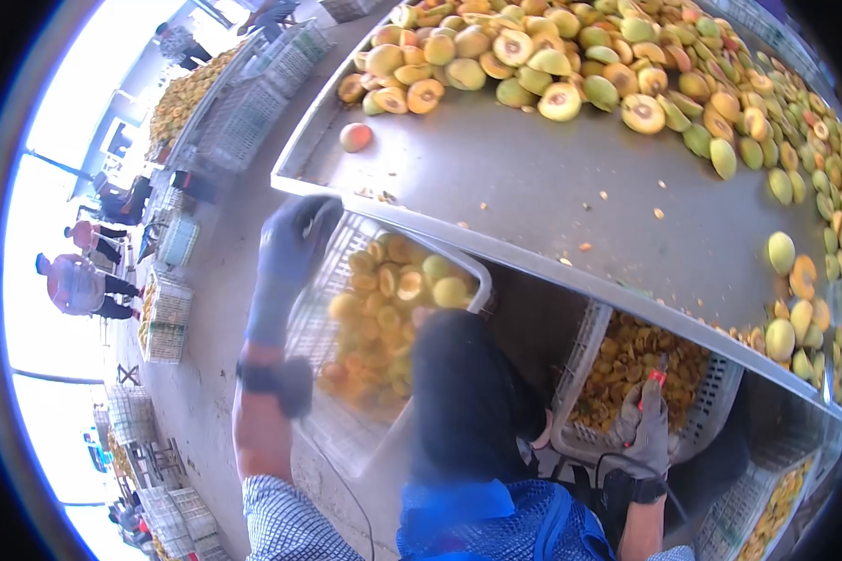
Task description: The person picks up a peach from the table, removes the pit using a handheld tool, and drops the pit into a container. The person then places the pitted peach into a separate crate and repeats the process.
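Observation:
My left hand [295,243], in a blue glove, grips the far corner of a white plastic crate [346,421] that is tilted and full of halved yellow fruit [393,290]. My right hand [646,425], in a grey glove, rests on the rim of a second white crate [580,374] of fruit halves under the table, its fingers closed around a small red-tipped tool [657,377]. A dark-clothed knee [468,393] sits between the two crates and hides part of each.
A steel sorting table [533,187] runs overhead, with many whole and halved fruits [552,56] piled along its far and right sides and one reddish fruit [355,137] apart. Another crate [776,505] stands at the lower right. Stacked crates [164,318] and other people [75,280] are on the left.

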`<move>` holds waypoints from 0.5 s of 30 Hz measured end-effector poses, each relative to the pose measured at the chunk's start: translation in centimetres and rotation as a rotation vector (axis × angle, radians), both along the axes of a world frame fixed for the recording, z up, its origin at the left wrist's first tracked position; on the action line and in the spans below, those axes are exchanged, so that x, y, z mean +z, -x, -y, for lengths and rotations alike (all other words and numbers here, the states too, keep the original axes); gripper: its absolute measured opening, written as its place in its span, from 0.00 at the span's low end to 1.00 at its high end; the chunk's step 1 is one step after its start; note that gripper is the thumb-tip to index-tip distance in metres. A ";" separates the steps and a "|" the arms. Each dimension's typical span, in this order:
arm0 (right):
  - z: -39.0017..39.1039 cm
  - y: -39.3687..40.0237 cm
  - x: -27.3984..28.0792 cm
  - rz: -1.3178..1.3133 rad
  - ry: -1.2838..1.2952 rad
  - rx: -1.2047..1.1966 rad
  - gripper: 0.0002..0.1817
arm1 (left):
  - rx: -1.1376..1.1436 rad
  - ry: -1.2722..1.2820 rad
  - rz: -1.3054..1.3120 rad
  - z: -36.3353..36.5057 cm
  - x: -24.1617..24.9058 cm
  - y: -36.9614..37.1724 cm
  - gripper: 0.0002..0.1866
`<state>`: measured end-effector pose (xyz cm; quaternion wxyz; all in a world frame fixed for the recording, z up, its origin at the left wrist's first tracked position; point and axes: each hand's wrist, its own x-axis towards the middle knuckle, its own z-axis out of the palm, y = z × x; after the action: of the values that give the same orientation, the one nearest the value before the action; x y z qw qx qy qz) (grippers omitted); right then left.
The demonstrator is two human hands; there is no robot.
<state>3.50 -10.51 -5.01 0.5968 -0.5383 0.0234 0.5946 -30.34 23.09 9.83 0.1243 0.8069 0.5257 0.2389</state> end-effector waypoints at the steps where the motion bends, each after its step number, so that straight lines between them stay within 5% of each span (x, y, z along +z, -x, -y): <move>1: -0.5 0.3 0.2 0.039 0.034 0.045 0.21 | 0.051 -0.059 0.027 -2.8 -0.5 -0.4 0.12; 6: 0.5 2.2 -3.6 0.296 0.140 0.167 0.20 | 0.147 -0.194 -0.347 -16.9 -5.6 -2.0 0.28; 7: 2.9 2.2 -8.9 0.733 0.112 0.285 0.18 | 0.114 -0.092 -0.374 -18.5 -6.6 -2.0 0.28; 10: 2.0 4.6 -7.5 0.707 0.175 0.194 0.16 | 0.090 -0.001 -0.372 -21.1 -8.2 -2.1 0.28; 11: 2.2 4.4 -6.9 0.504 0.239 0.250 0.13 | 0.099 0.031 -0.203 -20.1 -7.9 -2.7 0.26; 12: 2.0 4.5 -6.3 0.506 0.246 0.239 0.13 | 0.105 0.062 -0.035 -18.6 -7.5 -3.3 0.23; 13: 1.3 4.7 -5.7 0.478 0.184 0.203 0.13 | 0.060 0.267 0.396 -16.9 -7.0 -4.2 0.19; 15: -1.1 5.1 -2.5 0.454 0.121 0.156 0.13 | -0.100 0.382 0.662 -10.3 -2.9 -6.2 0.20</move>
<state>-1.60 -9.40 -7.48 0.5058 -0.6930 -0.1171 0.5002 -24.19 33.35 6.88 0.4468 0.6731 0.4520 0.3781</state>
